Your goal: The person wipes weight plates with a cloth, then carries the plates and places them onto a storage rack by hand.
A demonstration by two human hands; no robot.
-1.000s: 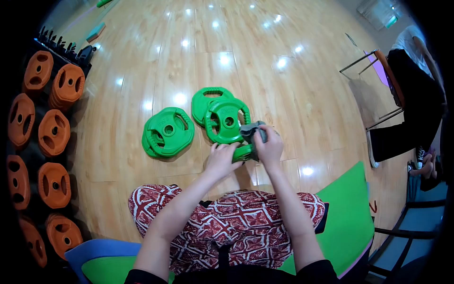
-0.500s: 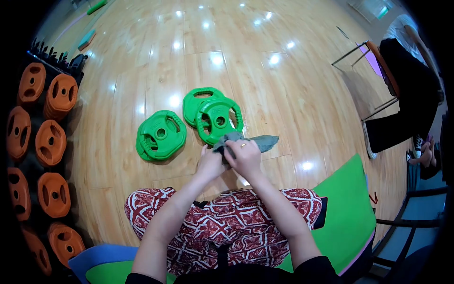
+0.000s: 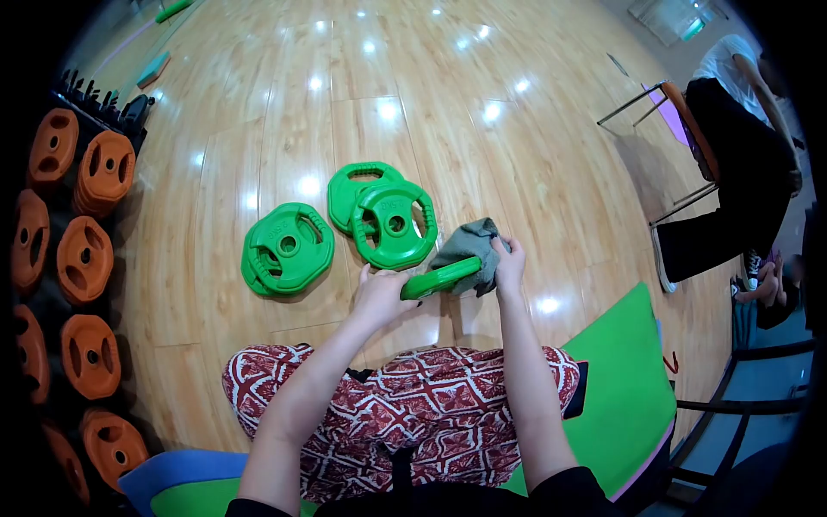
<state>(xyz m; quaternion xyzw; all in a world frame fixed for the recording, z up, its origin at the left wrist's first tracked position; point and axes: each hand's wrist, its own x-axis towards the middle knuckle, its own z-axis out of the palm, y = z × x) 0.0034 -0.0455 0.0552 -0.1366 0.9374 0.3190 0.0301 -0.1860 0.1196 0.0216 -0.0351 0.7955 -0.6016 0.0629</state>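
And here's the green plate (image 3: 439, 278), right between the hands, tipped up and seen nearly edge-on! Its long axis climbs from the left hand (image 3: 379, 297), clamped on the near end, out rightward to the cloth (image 3: 472, 241) draped about the far end. The right hand (image 3: 510, 265) pinches that cloth by its outer edge, so it's the left hand closer to the plate, hands apart. Just beyond, two overlapping plates (image 3: 398, 250) lie on the floor (image 3: 258, 164); whether the gripped one touches down, can't tell
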